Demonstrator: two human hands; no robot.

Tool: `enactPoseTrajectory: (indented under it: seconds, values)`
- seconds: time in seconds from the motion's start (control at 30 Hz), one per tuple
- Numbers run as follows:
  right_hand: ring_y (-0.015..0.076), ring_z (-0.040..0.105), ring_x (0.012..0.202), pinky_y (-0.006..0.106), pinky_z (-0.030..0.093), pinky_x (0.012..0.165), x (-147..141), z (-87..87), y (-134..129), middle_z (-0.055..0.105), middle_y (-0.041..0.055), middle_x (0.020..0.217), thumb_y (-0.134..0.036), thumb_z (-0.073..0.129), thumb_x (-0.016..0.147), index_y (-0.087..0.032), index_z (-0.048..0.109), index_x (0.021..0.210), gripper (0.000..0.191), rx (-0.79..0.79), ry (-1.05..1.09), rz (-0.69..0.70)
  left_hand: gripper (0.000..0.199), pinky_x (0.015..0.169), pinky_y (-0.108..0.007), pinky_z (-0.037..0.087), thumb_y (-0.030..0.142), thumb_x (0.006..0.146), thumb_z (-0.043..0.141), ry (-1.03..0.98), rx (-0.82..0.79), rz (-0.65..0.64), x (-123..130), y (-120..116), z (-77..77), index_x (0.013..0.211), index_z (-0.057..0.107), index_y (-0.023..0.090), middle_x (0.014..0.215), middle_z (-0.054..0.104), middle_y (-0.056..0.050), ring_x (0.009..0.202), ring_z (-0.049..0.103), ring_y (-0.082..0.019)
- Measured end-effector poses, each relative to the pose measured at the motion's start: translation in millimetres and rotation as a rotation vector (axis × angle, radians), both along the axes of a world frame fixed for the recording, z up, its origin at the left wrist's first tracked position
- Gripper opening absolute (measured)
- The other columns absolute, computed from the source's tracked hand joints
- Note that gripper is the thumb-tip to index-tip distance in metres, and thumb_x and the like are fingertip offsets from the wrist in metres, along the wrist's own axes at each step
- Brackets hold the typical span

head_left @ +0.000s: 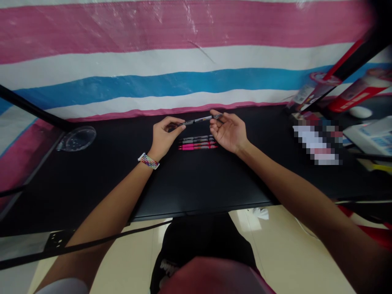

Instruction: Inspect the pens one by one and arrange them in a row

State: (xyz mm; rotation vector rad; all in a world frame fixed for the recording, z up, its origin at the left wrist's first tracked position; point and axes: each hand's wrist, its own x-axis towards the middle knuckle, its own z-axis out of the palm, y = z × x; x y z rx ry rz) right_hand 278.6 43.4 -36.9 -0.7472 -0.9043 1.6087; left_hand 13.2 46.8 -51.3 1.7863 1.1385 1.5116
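Observation:
A slim pen [200,119] with a clear barrel and dark grip is held level just above the black desk [196,179]. My left hand [163,136], a multicoloured band on its wrist, pinches the pen's left end between thumb and fingers. At the other end, my right hand [231,132] has thumb and fingertips closed on the tip, palm turned up. Just below, several pens lie side by side on the desk: dark grey ones [196,139] behind, pink ones [192,146] nearest me. The right fingers partly cover the ends of the grey pens.
A round clear plastic lid or dish [80,139] lies at the left. On the right stand a cup [315,92] with a red straw, a red-labelled bottle [357,94], a white rounded object [360,112] and a white box [372,136]. A striped sheet [183,83] hangs behind.

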Motion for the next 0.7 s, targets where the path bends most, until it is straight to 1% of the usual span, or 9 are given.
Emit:
enactPoseTrajectory:
  seconds: [0.07,0.13,0.23,0.3,0.4,0.47,0.53,0.6,0.7]
  values:
    - [0.0212,0.073,0.082,0.039,0.067,0.082,3,-3.2,2,0.082,0.0071,0.096,-0.054,0.078,0.092,-0.023,0.084,0.113,0.038,0.133,-0.191,-0.067,0.014,0.097,-0.040,0.065,0.029,0.088,0.090,-0.009,0.002,-0.001,0,0,0.3,0.101,0.087,0.027,0.109,0.088,-0.005,0.102,0.081,-0.022]
    - [0.0231,0.074,0.086,0.042,0.066,0.087,6,-7.9,5,0.083,0.0074,0.099,-0.050,0.083,0.091,-0.024,0.088,0.108,0.030,0.305,-0.417,-0.154,0.013,0.097,-0.041,0.065,0.029,0.088,0.090,0.000,0.002,-0.003,-1,0,1.0,0.100,0.086,0.027,0.108,0.087,-0.005,0.102,0.081,-0.023]
    - [0.0284,0.078,0.102,0.049,0.062,0.099,12,-15.1,9,0.086,0.0079,0.110,-0.043,0.082,0.094,-0.027,0.090,0.103,0.020,0.493,-0.662,-0.237,0.012,0.098,-0.043,0.064,0.029,0.089,0.089,0.065,-0.012,0.000,-3,0,1.5,0.100,0.086,0.026,0.107,0.087,-0.005,0.102,0.080,-0.024]
    - [0.0298,0.079,0.105,0.051,0.061,0.102,15,-18.8,11,0.087,0.0074,0.112,-0.041,0.079,0.096,-0.028,0.090,0.105,0.020,0.537,-0.748,-0.245,0.018,0.097,-0.043,0.064,0.028,0.089,0.088,0.111,-0.026,0.002,-4,0,0.6,0.106,0.085,0.027,0.105,0.086,-0.005,0.100,0.080,-0.024]
    - [0.0297,0.079,0.100,0.052,0.059,0.101,19,-21.8,15,0.087,0.0061,0.106,-0.039,0.077,0.097,-0.028,0.090,0.105,0.019,0.569,-0.854,-0.232,0.027,0.094,-0.041,0.064,0.028,0.091,0.086,0.148,-0.067,-0.025,-7,2,-1.9,0.118,0.084,0.028,0.098,0.085,-0.004,0.094,0.080,-0.023]
    - [0.0301,0.078,0.099,0.052,0.059,0.100,21,-22.4,17,0.087,0.0059,0.106,-0.038,0.076,0.097,-0.028,0.090,0.104,0.018,0.601,-0.910,-0.216,0.020,0.093,-0.042,0.063,0.032,0.094,0.084,0.176,-0.083,-0.043,-9,4,-3.6,0.114,0.086,0.028,0.099,0.086,-0.005,0.094,0.080,-0.023]
    - [0.0309,0.077,0.101,0.052,0.058,0.100,23,-22.7,18,0.087,0.0062,0.108,-0.036,0.076,0.097,-0.028,0.090,0.105,0.018,0.642,-0.947,-0.193,0.013,0.094,-0.044,0.062,0.036,0.096,0.082,0.233,-0.074,-0.043,-11,5,-4.7,0.105,0.088,0.029,0.104,0.088,-0.006,0.097,0.080,-0.025]
    - [0.0320,0.077,0.104,0.053,0.056,0.102,26,-23.6,19,0.088,0.0060,0.111,-0.034,0.076,0.096,-0.029,0.090,0.105,0.017,0.685,-0.986,-0.165,0.012,0.096,-0.047,0.060,0.038,0.096,0.081,0.311,-0.060,-0.034,-13,6,-5.4,0.100,0.089,0.030,0.105,0.088,-0.006,0.097,0.078,-0.026]
    - [0.0338,0.075,0.108,0.055,0.054,0.105,28,-25.8,20,0.088,0.0057,0.108,-0.032,0.076,0.093,-0.029,0.090,0.100,0.016,0.730,-1.052,-0.156,0.010,0.100,-0.050,0.057,0.037,0.095,0.082,0.408,-0.038,-0.034,-15,6,-6.0,0.098,0.089,0.031,0.103,0.089,-0.005,0.098,0.077,-0.028]
